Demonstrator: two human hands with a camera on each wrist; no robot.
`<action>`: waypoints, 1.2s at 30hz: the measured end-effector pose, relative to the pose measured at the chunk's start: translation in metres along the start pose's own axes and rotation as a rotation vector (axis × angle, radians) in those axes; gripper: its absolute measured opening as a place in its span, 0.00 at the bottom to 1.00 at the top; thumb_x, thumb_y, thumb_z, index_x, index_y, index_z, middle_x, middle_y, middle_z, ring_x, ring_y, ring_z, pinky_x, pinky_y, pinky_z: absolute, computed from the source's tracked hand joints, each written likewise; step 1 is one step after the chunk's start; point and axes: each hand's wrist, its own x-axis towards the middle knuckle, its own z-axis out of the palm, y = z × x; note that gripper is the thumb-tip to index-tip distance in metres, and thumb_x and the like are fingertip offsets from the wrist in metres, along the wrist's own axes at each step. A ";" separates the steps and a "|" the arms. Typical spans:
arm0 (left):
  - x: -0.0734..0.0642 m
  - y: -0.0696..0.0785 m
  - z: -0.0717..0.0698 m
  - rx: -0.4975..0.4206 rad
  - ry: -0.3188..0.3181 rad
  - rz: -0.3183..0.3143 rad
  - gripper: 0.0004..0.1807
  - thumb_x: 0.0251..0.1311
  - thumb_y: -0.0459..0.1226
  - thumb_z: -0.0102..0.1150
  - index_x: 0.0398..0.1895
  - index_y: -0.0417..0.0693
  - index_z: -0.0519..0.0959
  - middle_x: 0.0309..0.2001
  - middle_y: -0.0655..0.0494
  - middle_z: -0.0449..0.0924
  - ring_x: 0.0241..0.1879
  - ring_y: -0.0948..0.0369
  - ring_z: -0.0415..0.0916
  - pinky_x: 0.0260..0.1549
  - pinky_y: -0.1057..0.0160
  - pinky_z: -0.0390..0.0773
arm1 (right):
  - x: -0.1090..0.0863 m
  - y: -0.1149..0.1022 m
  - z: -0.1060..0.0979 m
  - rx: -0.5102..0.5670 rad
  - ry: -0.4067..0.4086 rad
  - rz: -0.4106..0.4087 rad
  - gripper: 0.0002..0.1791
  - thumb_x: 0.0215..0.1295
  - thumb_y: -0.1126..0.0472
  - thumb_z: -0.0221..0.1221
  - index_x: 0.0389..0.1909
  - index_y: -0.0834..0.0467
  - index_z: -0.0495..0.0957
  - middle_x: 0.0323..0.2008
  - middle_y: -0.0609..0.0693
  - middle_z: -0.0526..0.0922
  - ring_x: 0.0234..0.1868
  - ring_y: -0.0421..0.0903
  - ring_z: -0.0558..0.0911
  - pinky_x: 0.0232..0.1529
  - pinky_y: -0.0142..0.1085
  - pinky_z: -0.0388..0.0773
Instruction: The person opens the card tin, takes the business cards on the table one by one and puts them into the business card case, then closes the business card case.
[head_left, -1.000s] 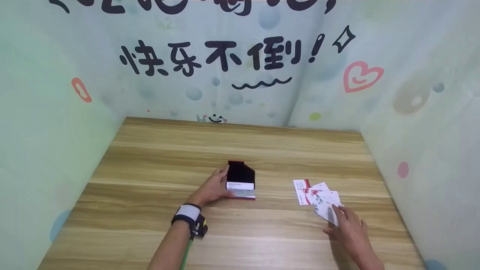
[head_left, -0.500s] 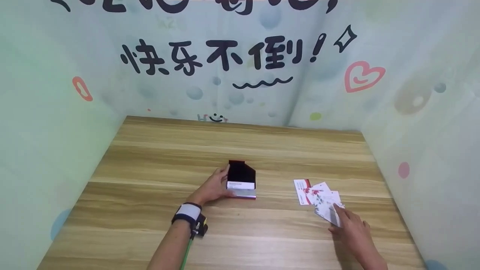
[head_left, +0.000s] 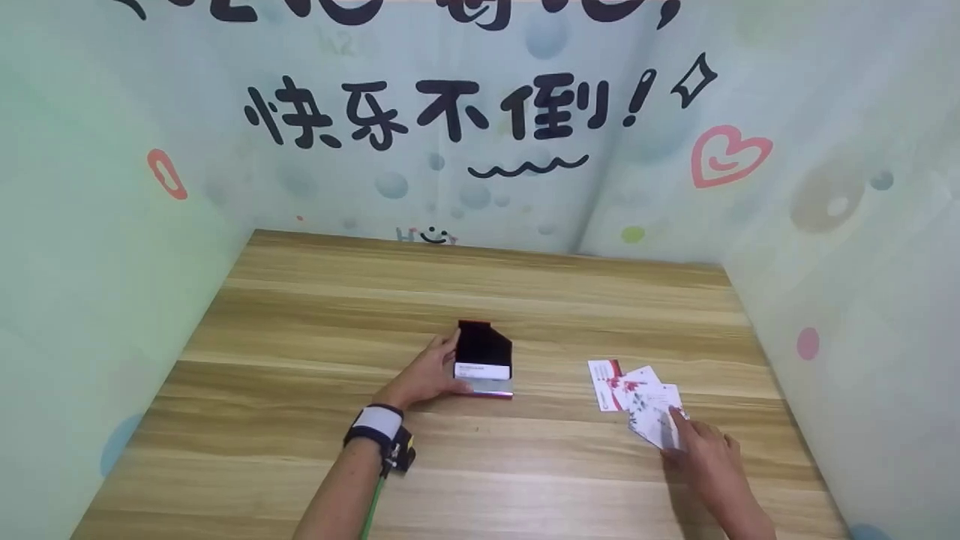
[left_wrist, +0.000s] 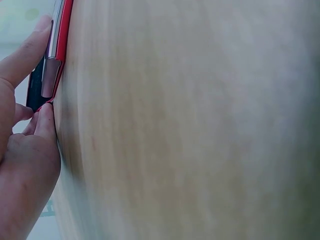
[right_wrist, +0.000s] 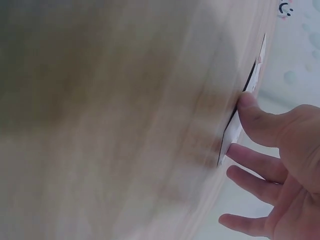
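Observation:
My left hand (head_left: pixel 426 376) holds an opened business card case (head_left: pixel 482 342) by its left side, fingers at the back and thumb on the silvery front flap. The case has a black inside and red edges, and a white card (head_left: pixel 481 371) shows in it. In the left wrist view the case (left_wrist: pixel 59 50) lies between thumb and fingers. On the right, my right hand (head_left: pixel 711 459) pinches the nearest card (head_left: pixel 651 421), a white one with a floral print, by its edges. In the right wrist view the thumb and index finger meet this card (right_wrist: pixel 233 131) while the other fingers stick out.
Behind the pinched card, several cards overlap in a fan, the farthest a red-and-white card (head_left: pixel 602 384). The wooden table (head_left: pixel 337 300) ends at a printed backdrop (head_left: pixel 480 202) at the back and sides. A strapped camera (head_left: pixel 403 450) sits on my left wrist.
My right hand has shifted slightly to the right, and its thumb has drawn in to the near edge of the front card. The left hand and case stay put.

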 end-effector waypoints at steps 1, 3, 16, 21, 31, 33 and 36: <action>0.000 0.000 0.000 0.008 0.001 0.000 0.61 0.48 0.35 0.77 0.80 0.40 0.45 0.76 0.31 0.47 0.75 0.44 0.58 0.75 0.53 0.61 | 0.001 0.000 0.000 -0.010 0.004 -0.005 0.33 0.55 0.65 0.71 0.63 0.67 0.73 0.45 0.70 0.83 0.49 0.68 0.81 0.46 0.69 0.73; 0.000 -0.001 0.000 0.023 0.005 0.001 0.61 0.48 0.36 0.77 0.80 0.40 0.45 0.76 0.31 0.48 0.75 0.44 0.58 0.76 0.53 0.60 | 0.002 0.000 -0.001 -0.027 0.000 -0.011 0.33 0.54 0.64 0.71 0.62 0.67 0.73 0.44 0.70 0.84 0.47 0.67 0.82 0.45 0.68 0.73; 0.002 -0.002 0.000 -0.034 -0.010 0.020 0.61 0.48 0.32 0.77 0.79 0.37 0.44 0.76 0.31 0.46 0.75 0.41 0.57 0.74 0.52 0.62 | 0.005 0.001 0.001 -0.043 0.181 -0.098 0.35 0.38 0.63 0.79 0.52 0.68 0.79 0.33 0.65 0.85 0.32 0.61 0.83 0.35 0.60 0.76; 0.002 -0.002 -0.001 -0.034 -0.016 -0.012 0.61 0.48 0.33 0.77 0.80 0.40 0.44 0.78 0.33 0.43 0.75 0.42 0.57 0.74 0.54 0.63 | 0.009 0.002 0.008 -0.051 0.334 -0.184 0.36 0.30 0.65 0.80 0.48 0.68 0.81 0.28 0.62 0.83 0.22 0.56 0.79 0.25 0.52 0.74; -0.001 -0.002 -0.002 0.000 -0.018 0.005 0.61 0.48 0.34 0.77 0.80 0.38 0.44 0.76 0.30 0.45 0.74 0.40 0.58 0.74 0.52 0.63 | 0.030 -0.012 -0.002 -0.026 0.358 -0.277 0.39 0.30 0.65 0.82 0.51 0.68 0.80 0.35 0.64 0.85 0.34 0.60 0.84 0.34 0.56 0.79; -0.001 -0.001 -0.002 0.002 -0.017 0.009 0.61 0.48 0.34 0.77 0.80 0.38 0.44 0.76 0.30 0.44 0.74 0.39 0.58 0.73 0.52 0.63 | 0.037 -0.015 -0.004 -0.015 0.364 -0.308 0.39 0.30 0.65 0.82 0.51 0.68 0.80 0.36 0.64 0.85 0.35 0.61 0.84 0.36 0.56 0.79; -0.001 -0.001 -0.001 0.008 -0.018 0.010 0.61 0.49 0.34 0.77 0.79 0.37 0.43 0.76 0.29 0.43 0.74 0.39 0.57 0.73 0.53 0.64 | 0.047 -0.021 -0.005 -0.010 0.373 -0.352 0.39 0.29 0.65 0.82 0.51 0.68 0.80 0.37 0.64 0.86 0.37 0.60 0.84 0.37 0.55 0.79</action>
